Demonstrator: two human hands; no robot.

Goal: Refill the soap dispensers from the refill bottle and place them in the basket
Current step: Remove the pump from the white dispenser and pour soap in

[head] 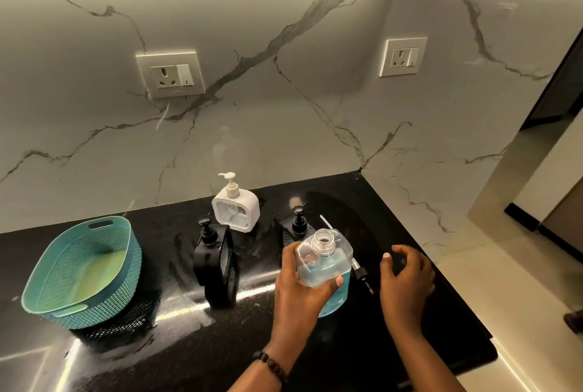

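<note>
The left hand [303, 278], nearest the camera with a bead bracelet [271, 366] on its wrist, grips a clear bottle [325, 265] holding blue soap, thumb across the front, fingers curled behind. The bottle's neck is uncapped and tips up and back toward the wall, its long axis leaning away from the person. Just right of the bottle the right hand [407, 278] hovers, fingers loosely curled and holding nothing. Between it and the bottle lies a dark pump [362, 278] on the counter [189, 344], closer to the right hand. Left of the bottle stands a black dispenser [216, 265], another black one [296, 224] just behind it, a white dispenser [235, 205] behind-left, the basket [85, 272] far left.
</note>
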